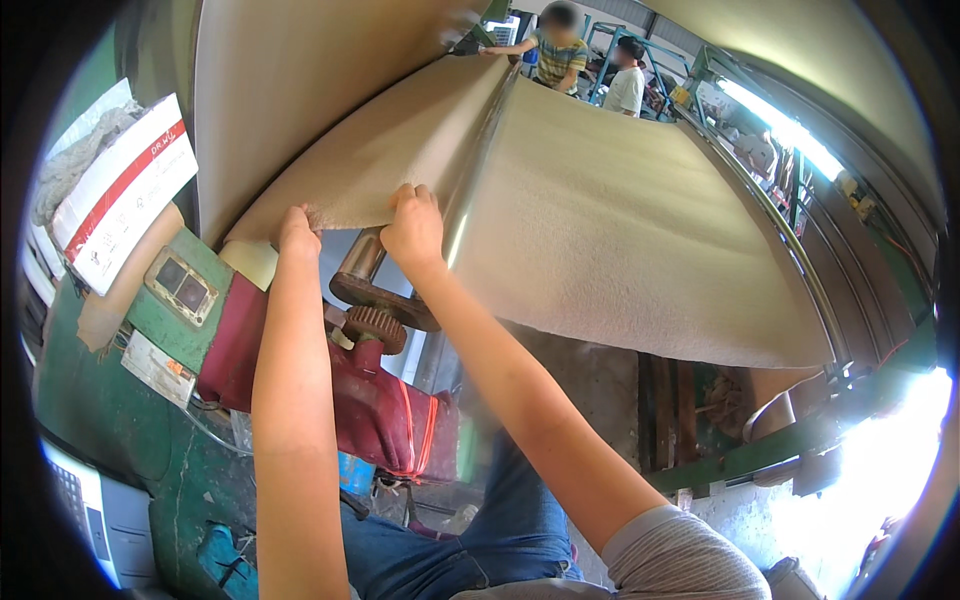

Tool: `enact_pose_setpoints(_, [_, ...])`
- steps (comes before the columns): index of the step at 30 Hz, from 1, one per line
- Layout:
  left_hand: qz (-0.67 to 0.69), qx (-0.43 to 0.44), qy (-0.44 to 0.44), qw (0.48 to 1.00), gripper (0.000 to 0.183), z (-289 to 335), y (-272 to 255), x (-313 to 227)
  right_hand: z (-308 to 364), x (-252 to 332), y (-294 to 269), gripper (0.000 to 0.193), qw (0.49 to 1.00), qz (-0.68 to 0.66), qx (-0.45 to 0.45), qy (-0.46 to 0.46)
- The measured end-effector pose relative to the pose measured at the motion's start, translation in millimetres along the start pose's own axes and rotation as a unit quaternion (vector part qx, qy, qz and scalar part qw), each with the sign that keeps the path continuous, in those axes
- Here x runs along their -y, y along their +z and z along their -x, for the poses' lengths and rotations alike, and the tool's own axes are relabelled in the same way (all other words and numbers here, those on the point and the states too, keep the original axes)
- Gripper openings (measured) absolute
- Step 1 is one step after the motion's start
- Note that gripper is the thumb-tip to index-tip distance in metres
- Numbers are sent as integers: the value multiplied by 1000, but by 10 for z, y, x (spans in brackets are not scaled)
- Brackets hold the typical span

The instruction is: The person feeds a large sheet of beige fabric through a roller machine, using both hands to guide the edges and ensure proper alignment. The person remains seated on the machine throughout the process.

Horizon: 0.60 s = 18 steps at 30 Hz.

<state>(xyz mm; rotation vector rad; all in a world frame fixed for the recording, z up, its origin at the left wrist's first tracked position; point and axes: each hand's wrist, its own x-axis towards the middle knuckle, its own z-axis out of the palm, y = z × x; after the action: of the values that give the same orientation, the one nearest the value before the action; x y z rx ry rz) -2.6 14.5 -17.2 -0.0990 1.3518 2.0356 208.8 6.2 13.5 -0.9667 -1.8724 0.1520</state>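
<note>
A wide beige sheet of fabric-like material point(620, 230) stretches away from me over a long metal bar point(478, 160). Its near left edge is in both my hands. My left hand point(297, 230) pinches that edge near the corner, thumb on top and other fingers mostly hidden. My right hand point(415, 225) is closed on the edge farther right, just left of the bar. Below my hands are a metal roller end point(360, 255) and a rusty gear point(375, 328) on the machine. A large beige roll or sheet point(290, 90) rises behind the left side.
At left, a green machine housing carries a dark two-button switch point(185, 285) and a white carton point(125, 190) with a red stripe. A maroon cover point(370, 425) tied with orange cord is before me. Two people point(560, 55) are at the far end; one touches the sheet. Rails run along the right.
</note>
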Motion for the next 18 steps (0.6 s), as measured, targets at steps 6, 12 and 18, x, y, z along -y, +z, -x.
enact_pose_setpoints(6, [77,-99,57,991,21,-201,-96,-65,-5,103,3,20,999,-31,20,-29])
enact_pose_setpoints(12, [-145,211,-22,966,18,372,39,25,15,-27,-15,18,998,-46,16,-27])
enact_pose_setpoints(18, [56,-38,80,995,17,118,49,-35,-6,3,-9,20,1000,4,-24,-9])
